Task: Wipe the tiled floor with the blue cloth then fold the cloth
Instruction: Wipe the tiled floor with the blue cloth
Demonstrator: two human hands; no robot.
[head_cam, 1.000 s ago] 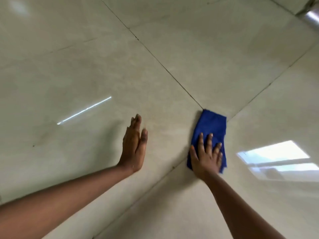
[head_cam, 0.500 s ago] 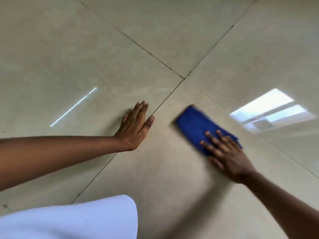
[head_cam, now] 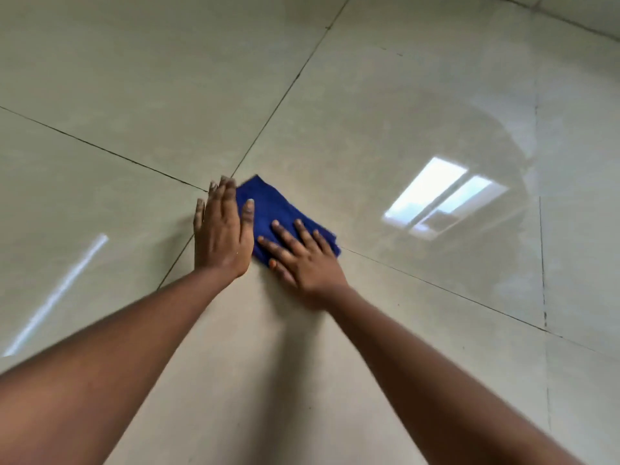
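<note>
left hand [head_cam: 223, 236] slid beside blue cloth [head_cam: 278, 209], right hand [head_cam: 303, 255] spread flat on it.

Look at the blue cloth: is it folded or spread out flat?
Folded. The blue cloth is a compact, thick pad with layered edges, pressed under the right hand.

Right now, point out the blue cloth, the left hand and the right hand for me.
blue cloth [head_cam: 273, 204]: head view, bare middle of the fabric between the hands.
left hand [head_cam: 221, 234]: head view, back of the hand.
right hand [head_cam: 307, 260]: head view, back of the hand.
</note>
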